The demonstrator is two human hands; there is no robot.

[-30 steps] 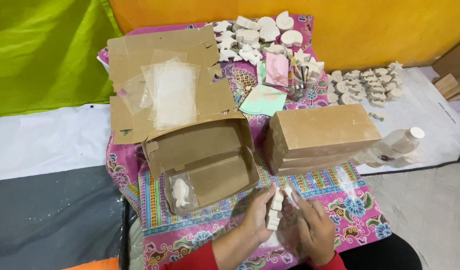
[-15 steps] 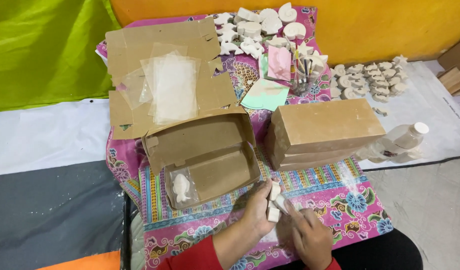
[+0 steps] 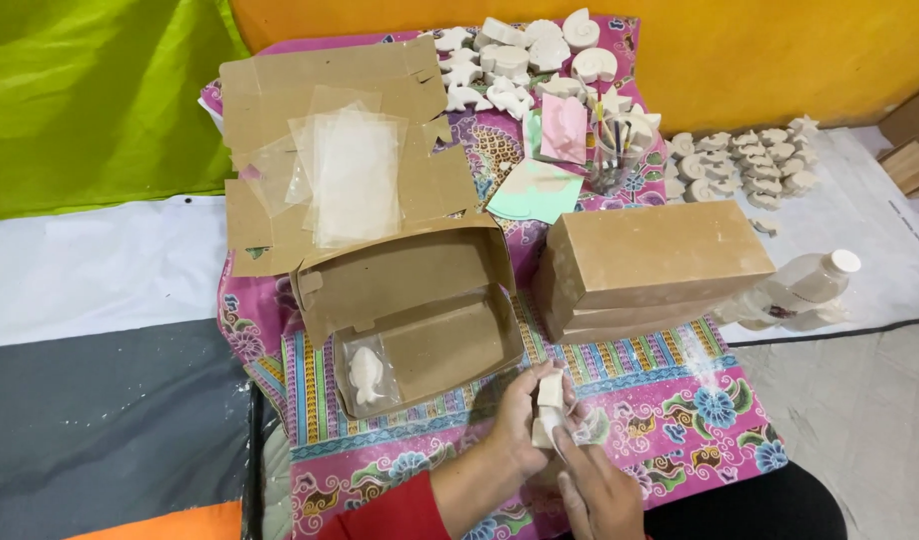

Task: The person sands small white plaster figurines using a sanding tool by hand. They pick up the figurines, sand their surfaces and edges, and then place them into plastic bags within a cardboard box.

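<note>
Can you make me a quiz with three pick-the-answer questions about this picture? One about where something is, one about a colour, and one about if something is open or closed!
1. Where is the white fish figure in its clear bag?
A. inside the open cardboard box
B. on top of the closed boxes
C. on the grey floor mat

2. What colour is the sleeve on the left arm?
A. blue
B. red
C. green

3. How is the cardboard box nearest the hands?
A. taped shut
C. crushed flat
B. open, lid up

Answers:
1. A, the fish lies in the box's front left corner.
2. B, the sleeve shows red at the bottom edge.
3. B, its lid stands up and the inside shows.

The left hand and right hand both hold a small white figure.
</note>
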